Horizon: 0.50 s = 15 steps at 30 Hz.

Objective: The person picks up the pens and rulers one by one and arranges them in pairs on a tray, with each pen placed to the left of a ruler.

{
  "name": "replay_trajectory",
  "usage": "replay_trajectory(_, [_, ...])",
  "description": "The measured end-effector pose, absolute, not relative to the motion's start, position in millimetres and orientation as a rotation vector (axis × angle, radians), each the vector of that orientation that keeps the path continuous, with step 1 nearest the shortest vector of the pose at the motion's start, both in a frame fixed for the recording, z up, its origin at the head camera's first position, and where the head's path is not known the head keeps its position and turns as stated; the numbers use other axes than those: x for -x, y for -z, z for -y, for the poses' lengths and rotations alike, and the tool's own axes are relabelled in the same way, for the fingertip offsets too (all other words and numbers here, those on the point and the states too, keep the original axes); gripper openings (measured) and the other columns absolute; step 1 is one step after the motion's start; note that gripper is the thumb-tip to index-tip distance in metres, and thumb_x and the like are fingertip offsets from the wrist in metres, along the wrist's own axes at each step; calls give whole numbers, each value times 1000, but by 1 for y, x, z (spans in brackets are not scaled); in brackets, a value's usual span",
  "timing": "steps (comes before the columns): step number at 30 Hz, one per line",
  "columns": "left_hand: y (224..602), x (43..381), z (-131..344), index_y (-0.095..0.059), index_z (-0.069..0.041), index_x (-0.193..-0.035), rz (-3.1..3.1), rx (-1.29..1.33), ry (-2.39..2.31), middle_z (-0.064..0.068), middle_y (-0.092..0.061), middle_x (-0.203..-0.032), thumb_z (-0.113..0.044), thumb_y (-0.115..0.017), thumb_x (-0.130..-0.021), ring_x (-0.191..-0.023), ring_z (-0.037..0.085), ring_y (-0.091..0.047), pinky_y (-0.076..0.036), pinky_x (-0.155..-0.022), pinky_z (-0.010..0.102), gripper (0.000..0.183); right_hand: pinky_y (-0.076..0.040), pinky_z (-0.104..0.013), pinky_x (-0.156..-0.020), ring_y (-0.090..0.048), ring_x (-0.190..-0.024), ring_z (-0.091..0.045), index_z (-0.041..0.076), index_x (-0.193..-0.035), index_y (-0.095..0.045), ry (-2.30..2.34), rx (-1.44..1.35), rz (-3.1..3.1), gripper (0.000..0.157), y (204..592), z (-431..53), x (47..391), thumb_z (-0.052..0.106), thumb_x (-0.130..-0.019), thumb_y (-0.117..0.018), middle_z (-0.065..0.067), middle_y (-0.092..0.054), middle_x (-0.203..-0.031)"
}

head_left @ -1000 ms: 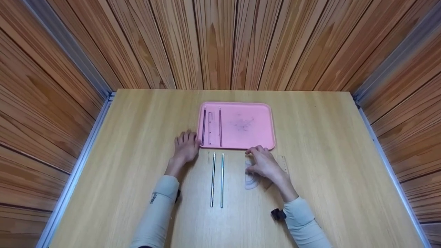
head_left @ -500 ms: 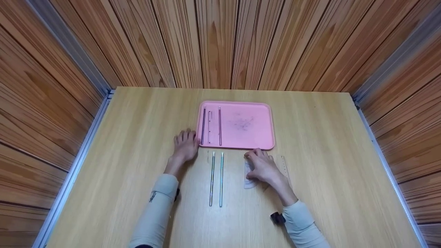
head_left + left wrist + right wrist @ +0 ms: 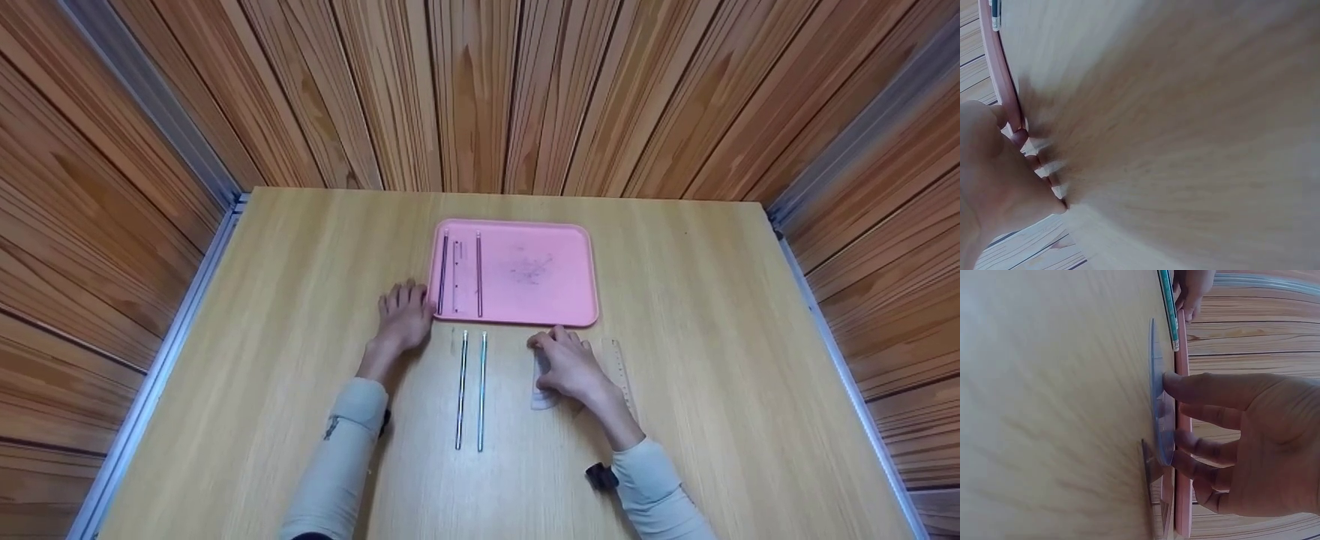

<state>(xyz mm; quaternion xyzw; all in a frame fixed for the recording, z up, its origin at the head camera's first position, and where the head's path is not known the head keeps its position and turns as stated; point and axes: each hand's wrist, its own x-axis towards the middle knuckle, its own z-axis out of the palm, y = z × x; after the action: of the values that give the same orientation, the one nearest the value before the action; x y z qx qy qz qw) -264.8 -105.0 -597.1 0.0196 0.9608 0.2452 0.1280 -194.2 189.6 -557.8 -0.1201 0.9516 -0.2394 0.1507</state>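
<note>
My right hand (image 3: 576,365) pinches a clear protractor (image 3: 541,396) between thumb and fingers, just in front of the pink tray (image 3: 555,304). Seen from the right wrist, the protractor (image 3: 1158,394) appears nearly edge-on, the thumb on one edge and the fingers at the other. A clear set square (image 3: 616,367) lies right beside it, partly hidden under the right hand and wrist. My left hand (image 3: 403,321) rests at the tray's front left corner with its fingers spread; in the left wrist view the thumb touches the tray rim (image 3: 1006,95).
Two shiny pencils, one dark (image 3: 461,390) and one teal (image 3: 482,390), lie side by side on the table between the hands. Inside the tray's left part are a dark pencil (image 3: 443,274), a clear ruler (image 3: 457,277) and a reddish pencil (image 3: 479,274). Wooden panels enclose the table.
My right hand has shifted slightly left and its fingers have closed in on the protractor, which shows narrower now. More of the set square shows. The left hand stays at the tray.
</note>
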Motion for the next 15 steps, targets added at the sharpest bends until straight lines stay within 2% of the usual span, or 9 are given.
replay_trajectory(6, [597, 266, 105, -29, -9, -154, -2776, -61, -710, 19, -12, -165, -39, -26, -108, -153, 42, -3, 4, -122, 61, 55, -38, -47, -93, -47, -104, -28, 10, -124, -62, 737, 325, -2681, 63, 558, -191, 197, 4, -67, -87, -11, -52, -117])
replay_trajectory(15, [596, 265, 104, -25, -9, -155, -2771, -61, -667, 19, -9, -166, -38, -23, -108, -153, 43, -2, 4, -122, 61, 56, -42, -46, -94, -50, -103, -27, 11, -120, -63, 782, 312, -2605, 59, 558, -193, 202, 1, -66, -86, -12, -51, -116])
